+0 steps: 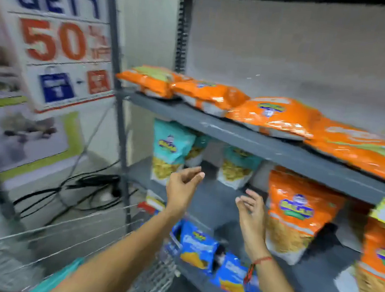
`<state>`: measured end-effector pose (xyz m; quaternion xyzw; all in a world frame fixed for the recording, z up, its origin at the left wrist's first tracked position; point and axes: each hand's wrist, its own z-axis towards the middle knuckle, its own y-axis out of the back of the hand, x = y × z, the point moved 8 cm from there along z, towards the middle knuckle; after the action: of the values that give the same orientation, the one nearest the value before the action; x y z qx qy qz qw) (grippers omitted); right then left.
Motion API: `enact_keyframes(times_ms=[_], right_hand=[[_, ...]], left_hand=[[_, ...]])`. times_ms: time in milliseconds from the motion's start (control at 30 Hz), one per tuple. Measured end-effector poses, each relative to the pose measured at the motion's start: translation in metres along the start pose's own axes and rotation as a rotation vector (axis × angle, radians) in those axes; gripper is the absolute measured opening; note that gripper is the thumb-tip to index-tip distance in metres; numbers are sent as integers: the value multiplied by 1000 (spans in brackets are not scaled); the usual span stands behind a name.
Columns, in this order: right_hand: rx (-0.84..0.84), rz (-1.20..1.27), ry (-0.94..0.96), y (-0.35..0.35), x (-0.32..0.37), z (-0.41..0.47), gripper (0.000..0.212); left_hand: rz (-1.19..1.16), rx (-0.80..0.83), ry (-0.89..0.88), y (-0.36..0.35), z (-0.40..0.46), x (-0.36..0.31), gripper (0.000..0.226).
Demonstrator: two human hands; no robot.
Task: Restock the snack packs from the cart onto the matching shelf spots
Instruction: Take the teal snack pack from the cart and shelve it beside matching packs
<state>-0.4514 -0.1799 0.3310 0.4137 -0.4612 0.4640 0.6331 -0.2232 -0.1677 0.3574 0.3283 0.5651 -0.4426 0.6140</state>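
My left hand [183, 186] and my right hand [251, 212] are raised in front of the middle shelf [215, 204], both empty with fingers loosely spread. Teal snack packs [170, 150] stand upright at the left of that shelf, another teal pack [237, 166] just behind the gap between my hands. Orange packs [297, 214] stand at the right. Orange packs [270, 114] also lie flat on the upper shelf [260, 142]. Blue packs [201, 246] stand on the lower shelf. The wire cart [53, 245] is at the bottom left, with a teal pack [59, 277] in it.
A promotional sign [59, 39] hangs at the left beside the shelf post [123, 152]. Black cables [84, 190] lie on the floor behind the cart. The view is motion-blurred.
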Motion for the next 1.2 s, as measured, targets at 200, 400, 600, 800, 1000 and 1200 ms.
enact_keyframes(times_ms=[200, 400, 600, 800, 1000, 1200], right_hand=[[414, 2, -17, -196, 8, -68, 21], [868, -174, -95, -346, -55, -156, 22], [1350, -550, -356, -416, -208, -234, 23], [1633, -770, -463, -442, -300, -272, 57], [1618, -595, -452, -472, -318, -271, 25], [1446, -572, -290, -471, -312, -260, 16]], left_hand=[[127, -332, 42, 245, 6, 19, 32], [458, -606, 345, 436, -55, 105, 29], [715, -430, 907, 488, -169, 244, 19], [537, -391, 1176, 458, -212, 345, 39], [270, -739, 1097, 452, -212, 377, 19], [271, -848, 1062, 453, -206, 381, 25]])
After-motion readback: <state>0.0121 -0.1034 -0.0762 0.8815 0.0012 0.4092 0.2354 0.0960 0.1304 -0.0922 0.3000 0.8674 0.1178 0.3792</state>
